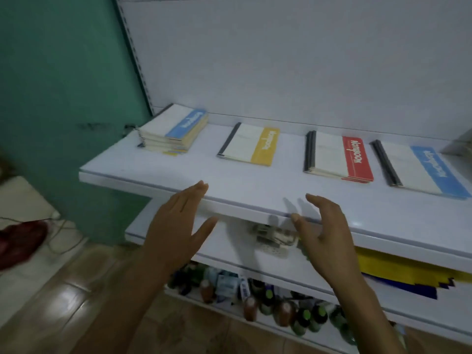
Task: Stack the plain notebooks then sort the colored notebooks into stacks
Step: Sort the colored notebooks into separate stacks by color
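Four groups of notebooks lie on the white top shelf (178,169). At the far left is a tall mixed stack (173,131) with a blue-banded book on top. To its right lies a yellow-banded notebook (251,144), then a red-banded stack (337,157), then a blue-banded stack (419,169) at the right. My left hand (176,226) and my right hand (324,231) hover at the shelf's front edge, fingers straight or relaxed, holding nothing. Both hands are well short of the notebooks.
A lower shelf (224,254) holds a small packet (274,238) and yellow and blue sheets (398,274) at the right. Several bottles (281,307) stand on the bottom shelf. A green wall (63,98) is to the left, with a red object (20,241) low down.
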### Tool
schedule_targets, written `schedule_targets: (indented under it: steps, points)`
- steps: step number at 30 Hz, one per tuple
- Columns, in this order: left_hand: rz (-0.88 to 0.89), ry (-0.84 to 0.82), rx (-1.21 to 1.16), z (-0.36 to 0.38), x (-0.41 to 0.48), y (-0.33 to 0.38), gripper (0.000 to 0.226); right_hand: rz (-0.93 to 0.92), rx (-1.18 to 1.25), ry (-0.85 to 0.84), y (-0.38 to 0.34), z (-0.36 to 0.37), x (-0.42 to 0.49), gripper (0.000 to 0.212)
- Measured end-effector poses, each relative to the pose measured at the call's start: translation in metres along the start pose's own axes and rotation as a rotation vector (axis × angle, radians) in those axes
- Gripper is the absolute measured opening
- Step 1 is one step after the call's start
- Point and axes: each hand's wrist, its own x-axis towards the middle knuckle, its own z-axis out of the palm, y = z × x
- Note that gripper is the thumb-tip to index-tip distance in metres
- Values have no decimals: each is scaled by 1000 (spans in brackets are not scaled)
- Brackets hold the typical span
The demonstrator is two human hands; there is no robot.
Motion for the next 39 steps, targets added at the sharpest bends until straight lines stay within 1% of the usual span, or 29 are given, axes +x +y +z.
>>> schedule_targets:
  steps: [4, 6, 10, 13, 16, 19, 23, 25, 29, 32, 33, 34, 35, 37, 39]
  points:
    - [-128, 16, 16, -44, -47, -51, 70, -52, 10, -100, -46, 44, -26, 46]
    - [-160, 24, 27, -54, -57, -70, 70, -62, 13, -137, -62, 59, -28, 46]
    - [-178, 53, -12, -54, -58, -102, 65, -99, 30, -156, -87, 88, -10, 41]
    - [-161, 60, -49, -50, -45, -127, 63, -89, 39, -152, -103, 119, 15, 40]
    - [-86, 63, -53, -48, -24, -158, 59, -75, 52, -145, -119, 155, 42, 39]
    - [-99, 38, -81, -43, 18, -193, 57, -51, 64, -170, -131, 190, 73, 41]
    - [-53, 46, -45, -28, 73, -220, 56, -50, 13, -157, -145, 221, 117, 42]
    - [-4, 33, -71, -19, 94, -226, 56, -24, 3, -171, -147, 230, 128, 41]
    - [185, -10, -17, -16, 157, -235, 58, 84, 37, -168, -151, 240, 139, 40]
    - [217, -133, 90, -10, 200, -246, 63, 193, 70, -112, -149, 247, 149, 40]
    - [261, -160, 130, -6, 207, -250, 61, 239, 85, -84, -149, 249, 150, 39]
    - [349, -159, 159, -4, 212, -254, 55, 282, 102, -51, -151, 251, 151, 37]
    - [447, -123, 166, -4, 214, -258, 47, 322, 119, -14, -154, 253, 151, 35]
    - [623, 3, 143, -4, 213, -265, 36, 408, 179, 75, -161, 258, 155, 32]
    - [722, 110, 55, -10, 206, -265, 28, 531, 301, 142, -169, 263, 159, 44]
